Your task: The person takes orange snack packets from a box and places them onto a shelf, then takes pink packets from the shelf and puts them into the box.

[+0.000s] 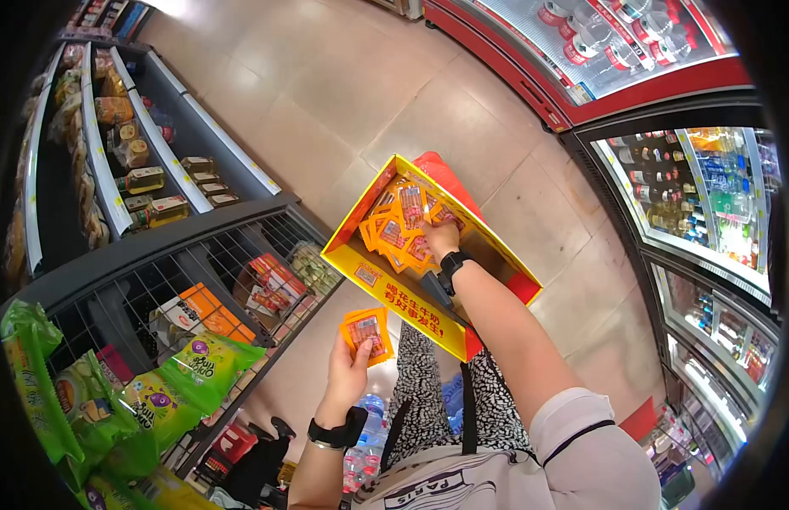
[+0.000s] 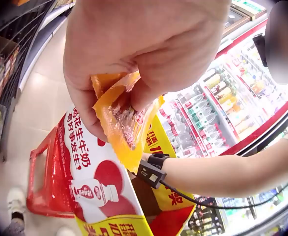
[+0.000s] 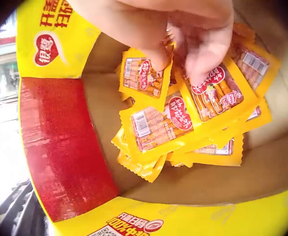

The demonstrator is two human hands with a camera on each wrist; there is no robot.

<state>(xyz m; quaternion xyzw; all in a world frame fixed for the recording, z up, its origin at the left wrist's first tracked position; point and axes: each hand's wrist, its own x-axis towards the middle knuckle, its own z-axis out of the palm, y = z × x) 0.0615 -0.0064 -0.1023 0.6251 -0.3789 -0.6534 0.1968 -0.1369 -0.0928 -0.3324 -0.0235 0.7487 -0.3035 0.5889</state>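
In the head view my left hand (image 1: 350, 372) pinches a few orange snack packets (image 1: 366, 335) with clear windows, thumb across the front. Up close in the left wrist view, the orange packets (image 2: 127, 115) bend between thumb and fingers. My right hand (image 1: 443, 238) reaches into a yellow cardboard box (image 1: 403, 308) with red lettering, over a loose pile of the same kind of packets (image 1: 390, 232). In the right wrist view, the curled right fingers (image 3: 205, 56) grip at the packets on top of the pile (image 3: 159, 125); part of the grip is hidden.
Under the box shows a red plastic stool (image 2: 45, 182). A wire shelf with green snack bags (image 1: 190, 370) stands at the left, near my left hand. Drink fridges (image 1: 692, 195) line the right side. Shrink-wrapped bottles (image 1: 369, 446) stand on the floor by my legs.
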